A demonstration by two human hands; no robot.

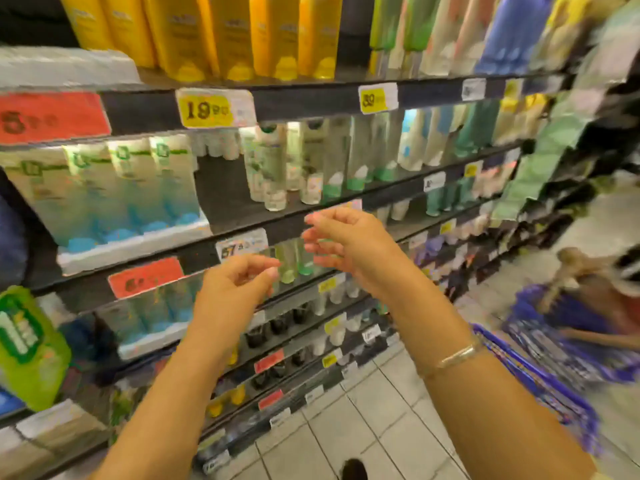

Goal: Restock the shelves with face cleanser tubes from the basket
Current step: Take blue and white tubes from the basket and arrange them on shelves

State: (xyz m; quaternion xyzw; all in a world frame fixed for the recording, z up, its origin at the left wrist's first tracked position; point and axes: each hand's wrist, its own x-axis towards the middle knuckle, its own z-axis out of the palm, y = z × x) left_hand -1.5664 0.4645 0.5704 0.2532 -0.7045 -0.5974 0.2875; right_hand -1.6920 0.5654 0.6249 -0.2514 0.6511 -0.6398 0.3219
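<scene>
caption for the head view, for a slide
Both hands, left hand and right hand, raised empty with loosely curled fingers before the cleanser shelf, blue basket at right.

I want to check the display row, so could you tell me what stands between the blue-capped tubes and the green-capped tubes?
In the head view, a bare dark stretch of shelf, then clear bottles before the green-capped tubes; blue-capped tubes at left.
</scene>
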